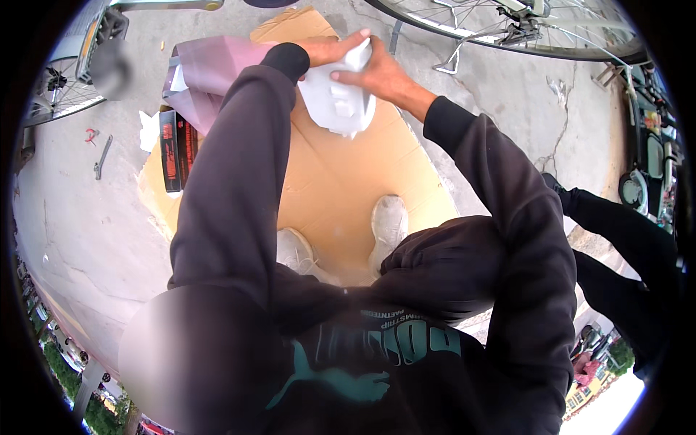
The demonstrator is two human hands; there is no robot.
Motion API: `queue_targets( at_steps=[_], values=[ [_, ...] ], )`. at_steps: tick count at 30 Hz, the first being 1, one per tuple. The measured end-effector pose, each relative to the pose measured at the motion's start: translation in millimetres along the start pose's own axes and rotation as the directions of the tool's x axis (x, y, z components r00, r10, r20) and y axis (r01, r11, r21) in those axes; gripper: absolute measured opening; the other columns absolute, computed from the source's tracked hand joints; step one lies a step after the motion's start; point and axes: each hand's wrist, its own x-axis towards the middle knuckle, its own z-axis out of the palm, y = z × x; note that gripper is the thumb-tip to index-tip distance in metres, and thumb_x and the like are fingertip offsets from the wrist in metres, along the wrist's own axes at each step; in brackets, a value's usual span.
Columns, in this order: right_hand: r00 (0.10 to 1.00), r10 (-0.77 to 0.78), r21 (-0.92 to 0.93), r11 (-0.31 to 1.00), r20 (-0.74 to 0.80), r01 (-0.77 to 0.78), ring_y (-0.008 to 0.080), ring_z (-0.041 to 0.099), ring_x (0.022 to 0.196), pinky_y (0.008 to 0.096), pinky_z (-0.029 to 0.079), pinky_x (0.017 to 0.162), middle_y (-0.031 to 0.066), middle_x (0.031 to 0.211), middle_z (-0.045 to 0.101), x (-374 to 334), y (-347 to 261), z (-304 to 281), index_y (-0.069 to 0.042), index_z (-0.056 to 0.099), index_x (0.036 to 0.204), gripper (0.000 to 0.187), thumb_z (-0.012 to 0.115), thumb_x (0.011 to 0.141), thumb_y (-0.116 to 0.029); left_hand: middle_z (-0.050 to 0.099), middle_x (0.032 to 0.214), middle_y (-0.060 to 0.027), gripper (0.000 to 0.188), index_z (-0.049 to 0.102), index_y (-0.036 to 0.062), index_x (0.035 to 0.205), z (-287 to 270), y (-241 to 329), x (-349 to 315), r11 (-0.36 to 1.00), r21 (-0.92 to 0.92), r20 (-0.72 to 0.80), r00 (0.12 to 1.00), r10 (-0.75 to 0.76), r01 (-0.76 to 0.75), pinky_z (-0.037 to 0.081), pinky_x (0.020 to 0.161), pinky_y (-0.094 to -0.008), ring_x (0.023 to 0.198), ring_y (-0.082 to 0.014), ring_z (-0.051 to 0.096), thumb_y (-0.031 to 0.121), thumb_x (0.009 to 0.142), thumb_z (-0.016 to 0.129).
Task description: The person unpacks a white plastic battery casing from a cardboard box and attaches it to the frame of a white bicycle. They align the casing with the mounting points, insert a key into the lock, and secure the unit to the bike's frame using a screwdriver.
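Out in front of me, both hands grip a white moulded piece, apparently of foam or thin plastic (337, 105). It has small raised blocks on its face. My left hand (328, 49) is closed on its upper left edge, partly behind it, and my right hand (380, 72) has its thumb over the face and its fingers around the top right edge. Under the piece lies a flattened tan cardboard sheet (348, 174). A pinkish see-through plastic sheet (206, 72) lies close to my left wrist, beside a black box with red print (171, 152), partly hidden by my sleeve.
Red-handled pliers (91, 135) and a wrench (103, 158) lie on the concrete at left. A bicycle wheel (536, 45) with its kickstand stands at the far right; another wheel (61, 87) is at far left. A person's black-trousered leg (616, 217) is at right.
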Motion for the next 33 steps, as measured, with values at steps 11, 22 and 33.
queue_targets(
  at_steps=[11, 22, 33],
  values=[
    [0.978, 0.036, 0.059, 0.997, 0.205, -0.049, 0.0408, 0.032, 0.148, 0.0461, 0.029, 0.122, 0.0324, 0.158, 0.03, -10.5, 49.5, -62.7, 0.007, 0.006, 0.158, 0.124, 0.089, 0.072, -0.029, 0.035, 0.159, -0.0176, 0.087, 0.03, 0.0148, 0.161, 22.9, -79.9, 25.1, 0.885, -0.007, -0.218, 0.864, 0.454, -0.466, 0.038, 0.115, -0.0471, 0.141, -0.0348, 0.041, 0.051, 0.089, 0.065],
    [0.972, -0.061, -0.666, 0.719, 0.227, 0.2, 0.0418, 0.046, 0.137, 0.0454, 0.039, 0.115, 0.0242, 0.149, 0.047, -47.8, 34.5, -68.1, -0.005, 0.031, 0.155, 0.114, 0.094, 0.061, -0.019, 0.053, 0.141, -0.027, 0.112, 0.033, 0.0007, 0.154, 122.3, -43.0, 21.2, 0.7, -0.069, -0.529, 0.621, 0.578, -0.71, 0.043, 0.11, -0.0445, 0.133, -0.0412, 0.049, 0.025, 0.062, 0.092],
    [0.992, -0.037, -0.714, 0.692, 0.117, 0.11, 0.0405, 0.046, 0.137, 0.042, 0.042, 0.114, 0.021, 0.147, 0.046, -85.8, 110.3, -95.2, -0.007, 0.027, 0.154, 0.11, 0.088, 0.062, -0.009, 0.041, 0.153, -0.0232, 0.107, 0.032, 0.0003, 0.153, 224.5, -105.0, 32.7, 0.884, 0.092, -0.634, 0.657, 0.407, -0.458, 0.037, 0.117, -0.0441, 0.142, -0.0393, 0.04, 0.027, 0.068, 0.091]
  ],
)
